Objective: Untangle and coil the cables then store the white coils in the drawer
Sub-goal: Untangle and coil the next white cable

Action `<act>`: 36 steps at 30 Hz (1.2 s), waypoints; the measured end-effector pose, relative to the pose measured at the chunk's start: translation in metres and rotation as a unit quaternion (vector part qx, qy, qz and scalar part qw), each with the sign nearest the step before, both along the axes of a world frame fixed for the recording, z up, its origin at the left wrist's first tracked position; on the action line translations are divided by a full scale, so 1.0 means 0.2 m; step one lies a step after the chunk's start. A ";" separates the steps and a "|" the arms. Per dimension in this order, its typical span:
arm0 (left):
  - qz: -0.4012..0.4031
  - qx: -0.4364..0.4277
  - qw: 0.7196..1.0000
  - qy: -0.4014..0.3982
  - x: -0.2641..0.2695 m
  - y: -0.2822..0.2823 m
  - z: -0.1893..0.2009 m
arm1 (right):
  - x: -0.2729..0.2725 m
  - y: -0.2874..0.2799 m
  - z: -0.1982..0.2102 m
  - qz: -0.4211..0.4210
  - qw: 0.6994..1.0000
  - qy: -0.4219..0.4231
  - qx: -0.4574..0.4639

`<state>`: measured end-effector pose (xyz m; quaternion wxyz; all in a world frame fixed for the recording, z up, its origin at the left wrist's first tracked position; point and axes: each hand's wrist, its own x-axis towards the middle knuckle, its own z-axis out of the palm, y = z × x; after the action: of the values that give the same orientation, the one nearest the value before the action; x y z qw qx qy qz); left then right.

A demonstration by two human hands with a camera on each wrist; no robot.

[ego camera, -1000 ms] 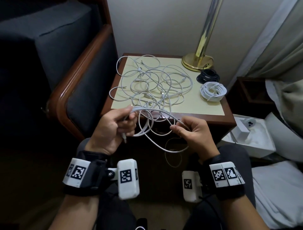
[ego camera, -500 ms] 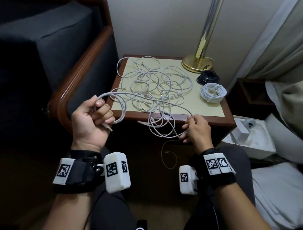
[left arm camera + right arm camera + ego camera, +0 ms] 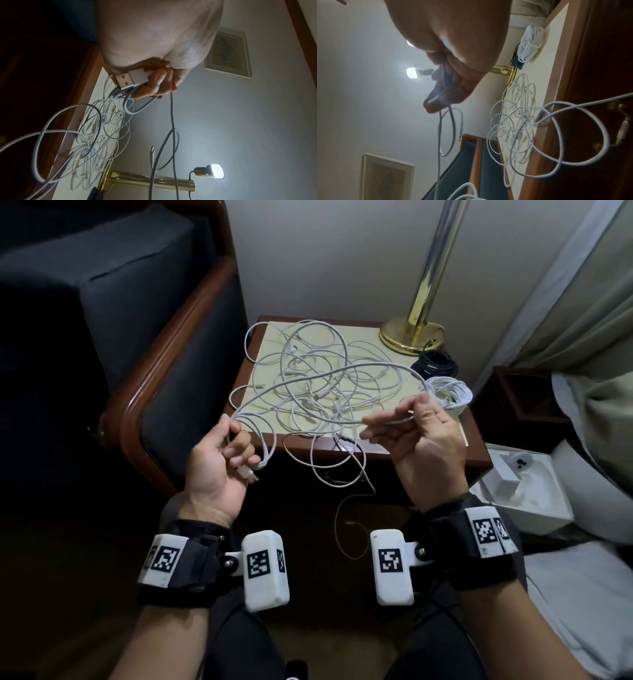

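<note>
Risen rightward, right hand [image 3: 423, 436] and left hand [image 3: 219, 460] grip white cable [image 3: 329, 371] above tangled cables [image 3: 318, 395], beside lamp base [image 3: 411, 335].

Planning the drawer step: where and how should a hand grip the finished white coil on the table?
Grip the white coil across its bundled ring, from above at the front. It lies flat near the table edge, with the black coil close behind it.

Left hand [image 3: 219, 460] palm up, fingers curled round a white cable [image 3: 329, 371] and its plug, right hand [image 3: 424, 436] raised level beside it, thumb and forefinger pinching the same cable, other fingers extended toward the left hand
</note>
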<state>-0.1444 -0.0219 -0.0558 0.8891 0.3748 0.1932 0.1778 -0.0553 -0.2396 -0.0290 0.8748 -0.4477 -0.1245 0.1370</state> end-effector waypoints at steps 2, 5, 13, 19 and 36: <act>0.002 -0.001 1.000 -0.002 0.00 0.00 0.00 | -0.01 0.00 -0.03 0.005 1.000 0.009 -0.025; 0.007 -0.010 1.000 -0.010 -0.01 0.00 0.00 | -0.03 -0.01 -0.11 0.025 0.993 0.005 -0.116; -0.004 -0.017 0.999 -0.034 -0.04 0.01 0.03 | -0.11 -0.02 -0.28 0.085 0.937 0.045 -0.335; -0.078 0.022 0.997 -0.018 -0.02 -0.04 0.02 | -0.10 -0.02 -0.29 0.024 0.937 -0.025 -0.348; -0.270 0.057 0.956 0.104 -0.04 -0.09 -0.03 | -0.12 -0.03 -0.16 -0.073 0.968 -0.036 -0.238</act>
<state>-0.1519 -0.0402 -0.0623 0.8561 0.4797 0.1657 -0.0977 -0.0793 -0.2465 -0.0615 0.7456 -0.6555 -0.0869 0.0826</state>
